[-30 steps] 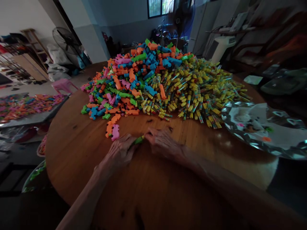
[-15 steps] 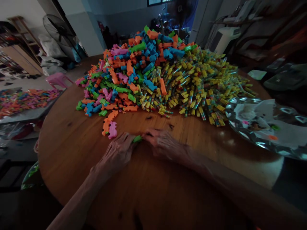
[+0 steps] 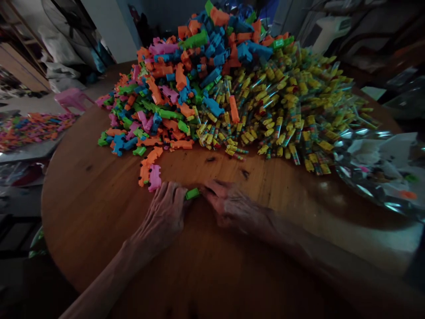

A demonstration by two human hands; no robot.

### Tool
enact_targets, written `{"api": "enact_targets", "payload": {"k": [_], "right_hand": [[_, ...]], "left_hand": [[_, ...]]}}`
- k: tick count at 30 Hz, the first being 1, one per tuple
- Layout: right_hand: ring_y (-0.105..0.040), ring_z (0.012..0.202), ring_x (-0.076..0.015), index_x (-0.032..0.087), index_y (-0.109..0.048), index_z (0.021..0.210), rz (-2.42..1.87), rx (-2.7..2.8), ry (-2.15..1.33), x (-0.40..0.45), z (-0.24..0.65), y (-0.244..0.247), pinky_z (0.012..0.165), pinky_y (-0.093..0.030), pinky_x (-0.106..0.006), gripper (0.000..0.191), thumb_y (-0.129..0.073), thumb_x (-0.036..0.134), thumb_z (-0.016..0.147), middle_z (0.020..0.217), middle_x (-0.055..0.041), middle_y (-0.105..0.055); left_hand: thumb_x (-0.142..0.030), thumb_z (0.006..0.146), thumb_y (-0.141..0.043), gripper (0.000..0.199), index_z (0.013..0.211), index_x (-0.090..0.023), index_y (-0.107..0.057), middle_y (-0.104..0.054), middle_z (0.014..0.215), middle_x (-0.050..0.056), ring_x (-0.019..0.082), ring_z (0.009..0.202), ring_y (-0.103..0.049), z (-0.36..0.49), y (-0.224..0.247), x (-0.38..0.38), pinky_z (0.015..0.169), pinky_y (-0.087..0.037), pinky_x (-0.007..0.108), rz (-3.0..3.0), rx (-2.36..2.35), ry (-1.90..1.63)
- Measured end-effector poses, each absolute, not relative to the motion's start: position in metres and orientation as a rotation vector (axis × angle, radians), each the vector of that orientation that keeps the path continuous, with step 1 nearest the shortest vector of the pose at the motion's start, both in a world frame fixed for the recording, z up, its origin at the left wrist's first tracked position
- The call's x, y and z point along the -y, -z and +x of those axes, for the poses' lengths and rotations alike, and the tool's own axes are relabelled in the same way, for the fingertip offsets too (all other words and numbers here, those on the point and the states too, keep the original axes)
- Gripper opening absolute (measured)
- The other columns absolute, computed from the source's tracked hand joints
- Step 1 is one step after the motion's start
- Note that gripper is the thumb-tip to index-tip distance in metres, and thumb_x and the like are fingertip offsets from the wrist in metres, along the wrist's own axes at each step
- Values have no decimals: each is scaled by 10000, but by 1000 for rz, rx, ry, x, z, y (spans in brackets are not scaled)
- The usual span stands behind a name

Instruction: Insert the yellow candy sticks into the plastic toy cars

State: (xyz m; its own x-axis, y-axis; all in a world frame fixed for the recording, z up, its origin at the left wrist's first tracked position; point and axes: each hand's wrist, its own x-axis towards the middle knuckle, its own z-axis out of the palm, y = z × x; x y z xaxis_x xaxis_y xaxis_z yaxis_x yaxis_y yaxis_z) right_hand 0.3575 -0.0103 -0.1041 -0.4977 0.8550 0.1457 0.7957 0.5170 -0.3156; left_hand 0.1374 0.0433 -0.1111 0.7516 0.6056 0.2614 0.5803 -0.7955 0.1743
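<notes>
A small green plastic toy car point(image 3: 192, 193) lies between my hands, just above the table, its left part hidden by fingers. My left hand point(image 3: 166, 210) is closed around its left end. Curled fingers of my right hand point(image 3: 229, 201) come up to its right end; whatever they pinch is hidden. Beside my left knuckles is a pink toy car point(image 3: 154, 177), nearly touching them. Orange toy cars point(image 3: 144, 172) with dark wheels form a short curved line beyond it.
A high heap of orange, blue, green and pink toys point(image 3: 162, 95) covers the far side of the round wooden table point(image 3: 76, 204). Yellow-capped clear tubes point(image 3: 285, 110) are piled to its right. A shiny foil tray point(image 3: 358, 186) with paper and scraps sits at the right edge.
The view has shifted closer and tilted down, so the heaps look larger. Both hands stay at the green toy car, with slightly changed finger positions.
</notes>
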Motion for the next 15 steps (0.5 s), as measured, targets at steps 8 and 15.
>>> {"api": "enact_targets", "payload": {"k": [8, 15], "right_hand": [[-622, 891, -214, 119, -645, 1141, -1367, 2325, -261, 19, 350, 107, 783, -508, -340, 299, -467, 114, 901, 1115, -153, -643], [-612, 772, -207, 148, -666, 1036, -1503, 2291, -236, -1, 309, 86, 707, -465, -337, 309, -458, 372, 996, 1012, -135, -661]], "left_hand": [[-122, 986, -394, 156, 967, -179, -538, -573, 970, 91, 237, 916, -488, 130, 105, -32, 797, -458, 394, 2894, -1027, -421], [-269, 1006, -453, 133, 1072, -241, -565, -642, 982, 67, 224, 933, -603, 11, 102, 18, 881, -512, 388, 2749, -1342, -610]]}}
